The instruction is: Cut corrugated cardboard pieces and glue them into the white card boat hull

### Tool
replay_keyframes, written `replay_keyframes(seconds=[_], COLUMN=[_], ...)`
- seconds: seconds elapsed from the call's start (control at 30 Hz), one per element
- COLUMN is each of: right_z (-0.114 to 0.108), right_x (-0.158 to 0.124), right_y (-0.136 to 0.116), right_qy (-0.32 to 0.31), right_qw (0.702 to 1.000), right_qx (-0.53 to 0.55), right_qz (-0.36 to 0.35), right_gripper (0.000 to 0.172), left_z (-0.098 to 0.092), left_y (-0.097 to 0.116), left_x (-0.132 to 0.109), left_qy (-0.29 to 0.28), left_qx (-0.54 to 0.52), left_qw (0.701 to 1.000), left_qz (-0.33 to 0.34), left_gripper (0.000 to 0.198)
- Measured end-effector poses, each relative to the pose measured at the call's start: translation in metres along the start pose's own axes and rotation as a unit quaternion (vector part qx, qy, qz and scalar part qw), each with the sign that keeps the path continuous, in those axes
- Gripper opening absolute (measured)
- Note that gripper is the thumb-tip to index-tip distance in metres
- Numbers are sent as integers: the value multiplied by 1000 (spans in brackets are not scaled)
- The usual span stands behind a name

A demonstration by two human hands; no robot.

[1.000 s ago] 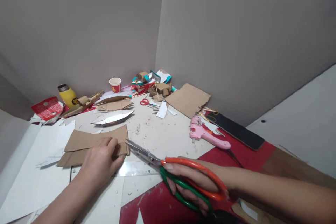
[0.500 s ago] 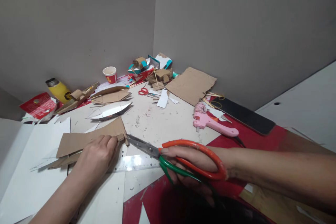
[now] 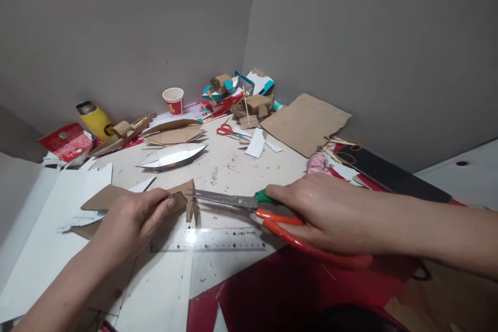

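Observation:
My left hand [image 3: 130, 220] pinches a brown cardboard piece [image 3: 116, 198] and lifts its right end off the table. My right hand [image 3: 330, 212] is closed round large scissors [image 3: 249, 205] with one orange and one green handle. The blades lie nearly shut, their tips at the raised cardboard edge next to my left thumb. A clear plastic ruler [image 3: 210, 239] lies flat just in front of both hands.
White sheets [image 3: 46, 249] cover the left side, red paper [image 3: 280, 290] the near right. Behind lie a silver boat-shaped piece [image 3: 173, 156], small red scissors [image 3: 227, 131], a paper cup [image 3: 174, 100], a yellow bottle [image 3: 95, 119], a cardboard sheet [image 3: 307, 122], scrap models [image 3: 241, 98], a partly hidden pink glue gun [image 3: 317, 163].
My right hand rolled palm-down and moved the scissors up to the cardboard edge, with the blades closing. My left hand raised the cardboard's right end. The camera shifted slightly.

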State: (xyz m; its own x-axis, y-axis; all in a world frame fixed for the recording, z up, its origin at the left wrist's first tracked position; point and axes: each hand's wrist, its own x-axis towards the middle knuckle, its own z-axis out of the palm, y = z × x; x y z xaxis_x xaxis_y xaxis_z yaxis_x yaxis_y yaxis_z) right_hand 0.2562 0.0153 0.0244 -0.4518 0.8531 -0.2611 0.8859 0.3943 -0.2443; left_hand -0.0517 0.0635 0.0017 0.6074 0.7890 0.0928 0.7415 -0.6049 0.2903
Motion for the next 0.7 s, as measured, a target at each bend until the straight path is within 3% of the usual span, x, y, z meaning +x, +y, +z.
replay_keyframes(seconds=[0.1,0.27,0.37,0.5,0.7], right_z=[-1,3,5,1,-10], right_x=[9,20,25,31,36], right_y=[8,19,23,23,19], right_qy=[15,-19,-6,-2,-3], right_qw=[995,988,981,967,960], right_qx=[-95,-120,-127,-165,-210], right_qz=[-29,-97,-145,-193,-185], right_gripper=[35,32,32,32,31], left_z=[-3,3,9,15,22], left_y=[7,11,8,6,11], left_x=[-1,0,-1,-2,-5], left_qy=[-34,-86,-100,-87,-21], left_qx=[-33,-35,-23,31,189], left_qw=[999,996,995,996,981], left_qz=[-1,-2,9,17,45], left_gripper=[30,35,35,34,32])
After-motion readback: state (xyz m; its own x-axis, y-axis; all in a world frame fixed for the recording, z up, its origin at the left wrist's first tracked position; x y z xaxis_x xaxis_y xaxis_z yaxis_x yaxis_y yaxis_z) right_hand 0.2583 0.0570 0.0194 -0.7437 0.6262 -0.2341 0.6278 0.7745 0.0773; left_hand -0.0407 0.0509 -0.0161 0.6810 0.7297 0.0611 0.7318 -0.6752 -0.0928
